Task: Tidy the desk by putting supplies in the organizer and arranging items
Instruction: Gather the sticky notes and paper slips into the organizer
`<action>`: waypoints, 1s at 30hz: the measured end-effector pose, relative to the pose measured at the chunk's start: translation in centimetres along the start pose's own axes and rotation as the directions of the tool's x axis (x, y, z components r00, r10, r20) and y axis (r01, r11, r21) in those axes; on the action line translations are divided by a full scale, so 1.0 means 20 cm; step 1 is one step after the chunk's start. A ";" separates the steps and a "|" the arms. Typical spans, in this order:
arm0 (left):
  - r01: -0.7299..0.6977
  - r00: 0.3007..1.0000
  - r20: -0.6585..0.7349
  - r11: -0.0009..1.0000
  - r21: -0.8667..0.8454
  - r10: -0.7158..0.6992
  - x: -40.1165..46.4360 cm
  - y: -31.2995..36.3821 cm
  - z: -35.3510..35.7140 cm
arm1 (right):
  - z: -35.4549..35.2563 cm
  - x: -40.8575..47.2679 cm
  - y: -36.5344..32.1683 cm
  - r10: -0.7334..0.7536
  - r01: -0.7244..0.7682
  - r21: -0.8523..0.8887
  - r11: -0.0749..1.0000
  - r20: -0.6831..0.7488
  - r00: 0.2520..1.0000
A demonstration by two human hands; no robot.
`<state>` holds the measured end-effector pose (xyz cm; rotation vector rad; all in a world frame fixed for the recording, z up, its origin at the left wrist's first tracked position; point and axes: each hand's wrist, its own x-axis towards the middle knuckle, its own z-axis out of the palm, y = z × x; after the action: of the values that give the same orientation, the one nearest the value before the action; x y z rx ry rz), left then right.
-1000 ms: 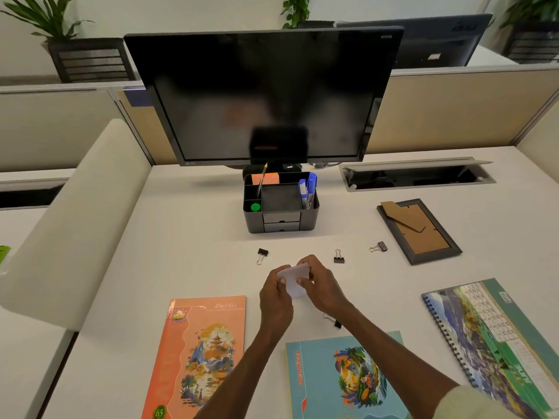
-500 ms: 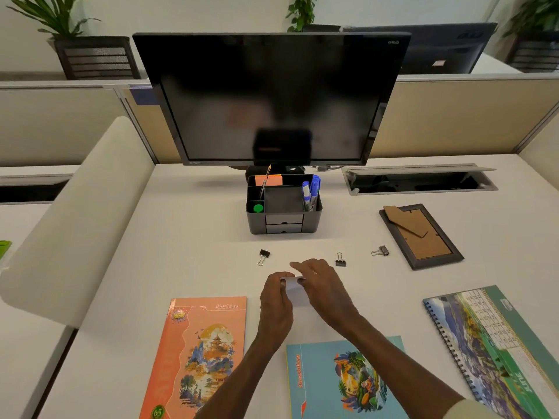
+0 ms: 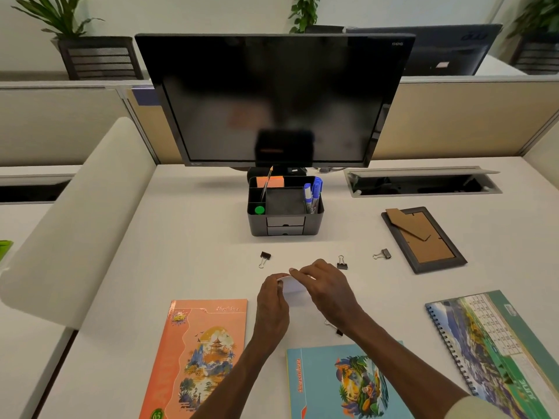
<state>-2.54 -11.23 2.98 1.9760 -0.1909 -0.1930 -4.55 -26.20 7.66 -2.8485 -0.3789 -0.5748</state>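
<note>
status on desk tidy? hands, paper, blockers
Both hands, left and right, grip white paper stack low over desk. Organizer ahead, centre bay open. Binder clips loose between.

Matt black plastic organizer [image 3: 286, 220]; glossy notebook cover [image 3: 199, 355]; smooth white desk [image 3: 187, 243].

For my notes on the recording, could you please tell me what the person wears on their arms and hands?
Both hands, left hand and right hand, are bare: no gloves, rings or watch show. The left forearm is uncovered. On the right arm, a pale cream sleeve shows at the bottom edge.
</note>
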 end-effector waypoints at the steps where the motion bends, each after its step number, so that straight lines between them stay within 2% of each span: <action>1: 0.012 1.000 0.015 1.000 0.004 -0.012 0.00 -0.01 0.00 | 0.00 0.01 0.00 -0.001 0.001 0.005 1.000 -0.009 1.000; 3: 0.013 1.000 0.028 0.999 0.031 -0.013 0.00 -0.02 0.00 | 0.00 0.01 0.01 0.005 -0.004 0.022 1.000 -0.021 1.000; 5: 0.004 1.000 -0.020 0.998 0.069 -0.002 0.00 -0.02 0.00 | 0.00 0.01 0.01 0.026 -0.025 0.052 0.998 -0.027 0.999; 8: -0.024 0.986 -0.154 0.963 0.269 0.067 0.01 -0.02 -0.03 | -0.03 0.03 0.02 0.084 -0.079 0.086 0.993 -0.049 0.995; 12: -0.037 0.954 -0.230 0.834 0.550 0.194 0.01 -0.08 -0.10 | -0.10 0.08 0.06 0.166 -0.151 0.115 0.982 -0.129 0.978; 14: -0.015 0.954 -0.224 0.781 0.624 0.198 0.02 -0.11 -0.14 | -0.14 0.14 0.09 0.215 -0.191 0.147 0.970 -0.169 0.962; 23: 0.114 0.976 -0.215 0.774 0.623 0.030 0.06 -0.27 -0.22 | -0.39 0.49 0.26 0.347 -0.294 0.210 0.932 -0.291 0.892; 30: 0.119 0.978 -0.208 0.761 0.638 0.021 0.06 -0.27 -0.22 | -0.45 0.76 0.47 0.413 -0.364 0.198 0.910 -0.367 0.834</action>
<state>-0.12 -5.35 -0.28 2.6857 -0.0723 0.0616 8.53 -34.14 20.48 -2.4925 0.2300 -0.9801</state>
